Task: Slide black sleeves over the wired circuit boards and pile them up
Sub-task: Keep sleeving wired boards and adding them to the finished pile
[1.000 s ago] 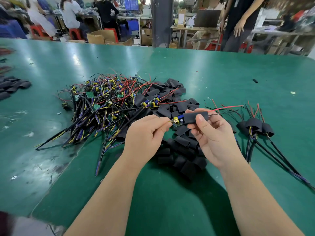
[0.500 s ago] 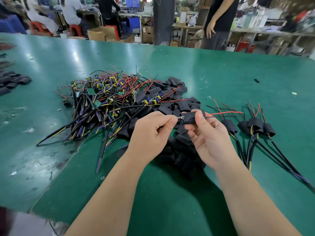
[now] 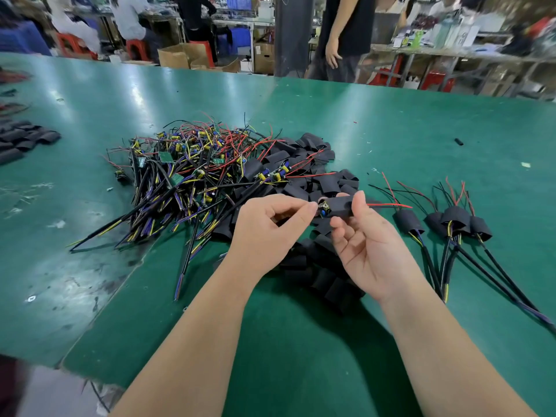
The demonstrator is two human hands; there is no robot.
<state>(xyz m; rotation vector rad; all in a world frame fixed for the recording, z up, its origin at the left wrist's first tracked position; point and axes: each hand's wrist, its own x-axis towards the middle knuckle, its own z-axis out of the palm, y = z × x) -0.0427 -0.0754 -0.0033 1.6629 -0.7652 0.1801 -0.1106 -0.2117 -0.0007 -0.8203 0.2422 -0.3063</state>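
Observation:
My right hand (image 3: 365, 245) pinches a black sleeve (image 3: 341, 205) between thumb and fingers, above the table. A circuit board (image 3: 324, 209) sits almost wholly inside the sleeve, with red and black wires coming out to the right. My left hand (image 3: 267, 230) pinches the board's end at the sleeve's left opening. A tangled heap of wired boards (image 3: 186, 176) lies to the left. Loose black sleeves (image 3: 316, 266) lie under and behind my hands. Several sleeved boards (image 3: 451, 221) lie in a row on the right.
The green table (image 3: 421, 130) stretches far ahead. More black sleeves (image 3: 21, 139) lie at the far left edge. A small black piece (image 3: 458, 142) lies at the right. A person (image 3: 346, 34) stands beyond the far edge, others sit at the back left.
The sleeve has slid further left over the board, so less of the board shows. My right fingers have loosened below the sleeve. The standing person has stepped left.

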